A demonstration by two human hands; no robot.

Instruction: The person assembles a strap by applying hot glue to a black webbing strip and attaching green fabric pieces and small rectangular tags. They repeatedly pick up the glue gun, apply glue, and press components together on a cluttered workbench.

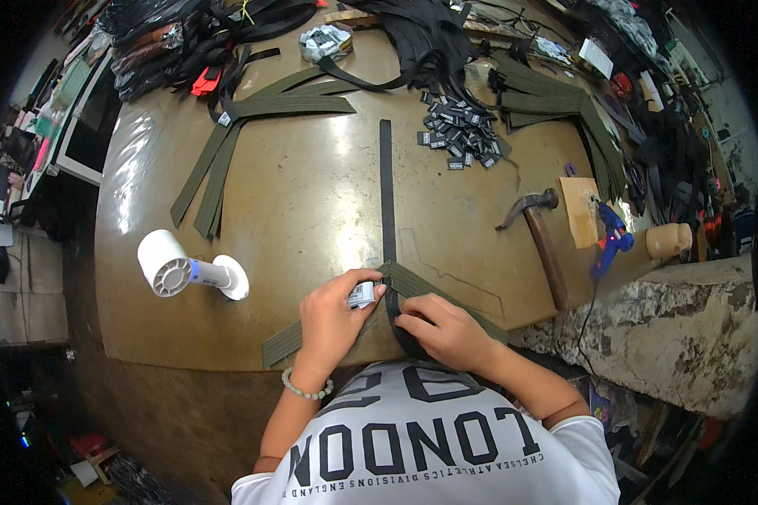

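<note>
At the table's near edge, an olive-green webbing strap point(438, 292) is bent into a V, its fold below the middle of the table. A long black strap point(387, 185) runs straight up the table from that fold, and its near end curves down between my hands. My left hand point(333, 316) is closed around a small white printed label point(361, 295), its fingertips against the fold. My right hand point(446, 332) is closed, thumb and fingers pinching the edge of the black strap's near part. The fingers partly hide the crossing of the straps.
A white handheld fan point(181, 268) lies at left. Olive straps point(215, 168) lie far left, more point(556, 105) far right. Small black labels point(461, 130) are heaped beyond the black strap. A hammer point(539, 236) and a blue glue gun point(615, 236) rest at right.
</note>
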